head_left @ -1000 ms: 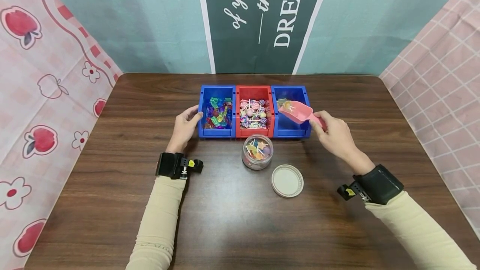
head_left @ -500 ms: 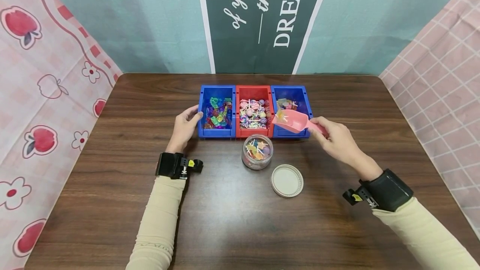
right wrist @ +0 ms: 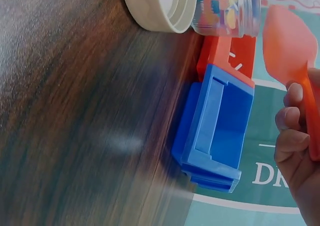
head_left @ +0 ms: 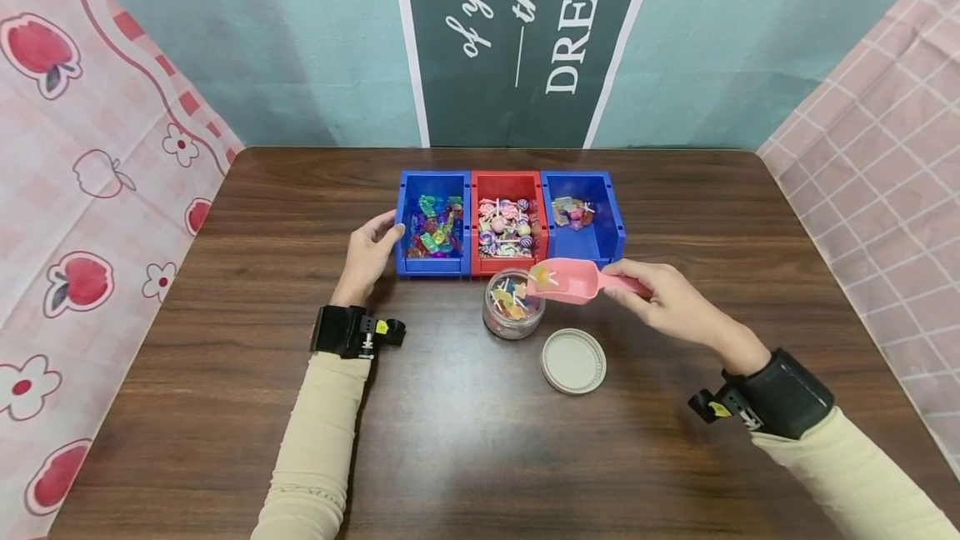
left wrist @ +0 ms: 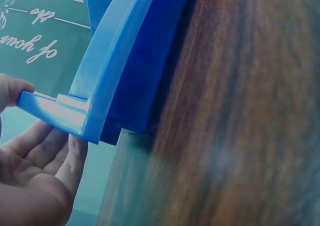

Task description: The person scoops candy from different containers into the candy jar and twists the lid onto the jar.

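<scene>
My right hand (head_left: 667, 300) grips the handle of a pink scoop (head_left: 576, 282). A small yellowish lollipop charm lies near the scoop's tip, which overlaps the right rim of a clear round jar (head_left: 512, 330). Inside the jar are mixed star, ball and stick charms. My left hand (head_left: 371, 252) holds the left side wall of the left blue bin (head_left: 423, 266), thumb at the rim and fingers outside. That bin has translucent coloured charms in it. Tiny lollipops fill the red bin (head_left: 510, 182) in the middle. In the right blue bin (head_left: 594, 247), a few charms sit toward the back.
A cream jar lid (head_left: 574, 362) lies on the wooden table (head_left: 450, 457), just right of and in front of the jar. All three bins stand joined in a row behind the jar. Curtains hang behind the table and at both sides.
My right hand has brought the scoop from over the right blue bin forward and left to the jar's rim, with the charm still in it. My left hand stays at the left bin.
</scene>
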`<state>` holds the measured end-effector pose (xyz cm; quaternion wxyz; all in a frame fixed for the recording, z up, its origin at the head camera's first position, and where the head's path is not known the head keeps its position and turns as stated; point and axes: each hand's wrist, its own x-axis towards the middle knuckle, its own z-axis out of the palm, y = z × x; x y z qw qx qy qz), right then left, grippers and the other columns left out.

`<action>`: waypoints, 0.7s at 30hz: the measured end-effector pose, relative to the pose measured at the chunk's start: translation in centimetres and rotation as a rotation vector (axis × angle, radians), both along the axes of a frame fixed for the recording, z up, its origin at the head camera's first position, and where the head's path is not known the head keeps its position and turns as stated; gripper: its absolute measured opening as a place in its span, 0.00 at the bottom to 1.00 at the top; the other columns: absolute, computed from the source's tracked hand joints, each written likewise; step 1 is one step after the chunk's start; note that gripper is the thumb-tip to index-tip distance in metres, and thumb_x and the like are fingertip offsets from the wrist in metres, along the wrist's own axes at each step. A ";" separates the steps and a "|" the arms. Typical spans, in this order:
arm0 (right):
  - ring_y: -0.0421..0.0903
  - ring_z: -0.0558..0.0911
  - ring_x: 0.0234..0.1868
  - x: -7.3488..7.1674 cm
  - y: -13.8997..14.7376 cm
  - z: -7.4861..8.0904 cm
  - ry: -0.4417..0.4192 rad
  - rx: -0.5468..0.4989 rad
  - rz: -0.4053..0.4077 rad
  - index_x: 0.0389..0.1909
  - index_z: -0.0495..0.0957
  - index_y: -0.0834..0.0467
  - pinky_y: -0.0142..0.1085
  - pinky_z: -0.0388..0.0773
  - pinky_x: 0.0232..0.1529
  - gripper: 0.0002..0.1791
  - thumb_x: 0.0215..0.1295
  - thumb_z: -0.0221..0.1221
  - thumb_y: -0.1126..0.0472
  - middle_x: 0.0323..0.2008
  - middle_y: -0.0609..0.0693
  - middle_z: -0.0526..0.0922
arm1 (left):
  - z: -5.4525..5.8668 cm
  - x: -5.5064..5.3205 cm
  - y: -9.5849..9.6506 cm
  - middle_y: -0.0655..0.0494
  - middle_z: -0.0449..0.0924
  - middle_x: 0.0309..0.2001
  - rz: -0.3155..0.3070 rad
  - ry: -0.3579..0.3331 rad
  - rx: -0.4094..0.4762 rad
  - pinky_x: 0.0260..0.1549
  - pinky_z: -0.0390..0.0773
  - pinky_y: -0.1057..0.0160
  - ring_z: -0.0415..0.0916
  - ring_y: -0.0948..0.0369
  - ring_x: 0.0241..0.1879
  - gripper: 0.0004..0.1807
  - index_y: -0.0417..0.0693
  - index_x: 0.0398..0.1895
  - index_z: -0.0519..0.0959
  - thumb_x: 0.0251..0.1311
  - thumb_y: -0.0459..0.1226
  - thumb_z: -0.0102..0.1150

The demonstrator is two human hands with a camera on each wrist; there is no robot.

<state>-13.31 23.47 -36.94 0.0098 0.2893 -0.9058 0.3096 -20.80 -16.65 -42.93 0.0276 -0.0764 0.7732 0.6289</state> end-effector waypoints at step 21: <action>0.31 0.70 0.24 -0.3 -0.2 1.2 -0.028 0.060 0.048 0.39 0.83 0.58 0.26 0.68 0.23 0.10 0.55 0.67 0.64 0.24 0.44 0.80 | 0.0 -0.1 0.0 0.43 0.72 0.66 -0.007 -0.005 0.002 0.67 0.70 0.54 0.70 0.53 0.63 0.24 0.42 0.66 0.68 0.70 0.41 0.49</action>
